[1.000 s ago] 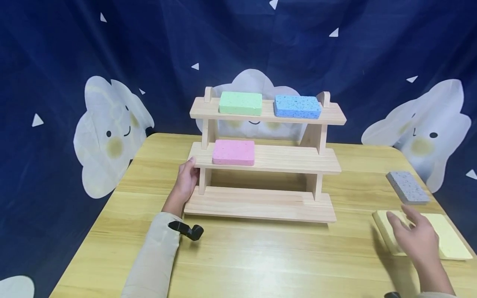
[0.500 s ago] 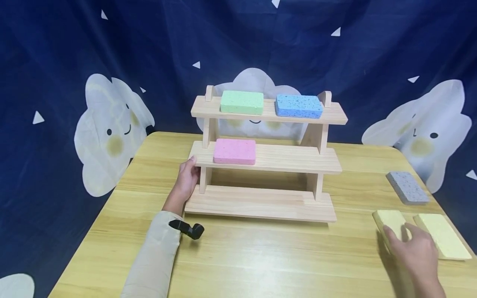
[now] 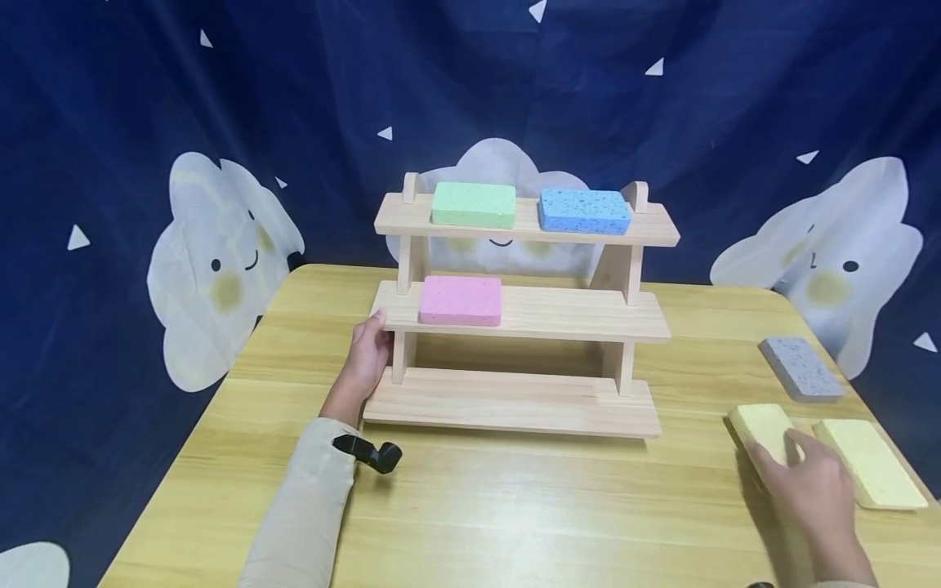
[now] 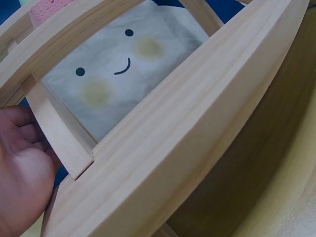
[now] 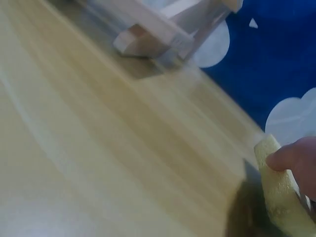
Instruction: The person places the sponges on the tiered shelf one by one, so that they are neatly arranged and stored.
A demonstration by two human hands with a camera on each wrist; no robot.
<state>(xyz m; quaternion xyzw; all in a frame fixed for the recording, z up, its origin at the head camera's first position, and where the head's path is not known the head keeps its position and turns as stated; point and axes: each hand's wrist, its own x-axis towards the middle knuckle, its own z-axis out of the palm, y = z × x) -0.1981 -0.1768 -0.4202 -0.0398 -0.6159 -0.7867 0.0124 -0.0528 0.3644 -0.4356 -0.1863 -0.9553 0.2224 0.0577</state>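
A three-tier wooden shelf [image 3: 515, 402] stands mid-table. My left hand [image 3: 366, 355] holds its left end, thumb at the edge of the middle tier; in the left wrist view the fingers go behind the upright [image 4: 59, 128]. On the right, my right hand [image 3: 812, 482] pinches a yellow sponge [image 3: 760, 429] between thumb and fingers. The right wrist view shows the thumb on the side of this sponge [image 5: 279, 197], over a dark shadow. A second yellow sponge [image 3: 871, 464] lies just right of that hand.
Green [image 3: 474, 204] and blue [image 3: 584, 211] sponges sit on the top tier, and a pink sponge [image 3: 461, 300] is on the middle tier. Behind the yellow ones lies a grey sponge [image 3: 803, 369], near the right table edge. A dark blue curtain [image 3: 331, 90] hangs behind the table.
My right hand has come down from above the left yellow sponge, closed its fingers on it and shifted it slightly forward and left. The left hand keeps its place on the shelf.
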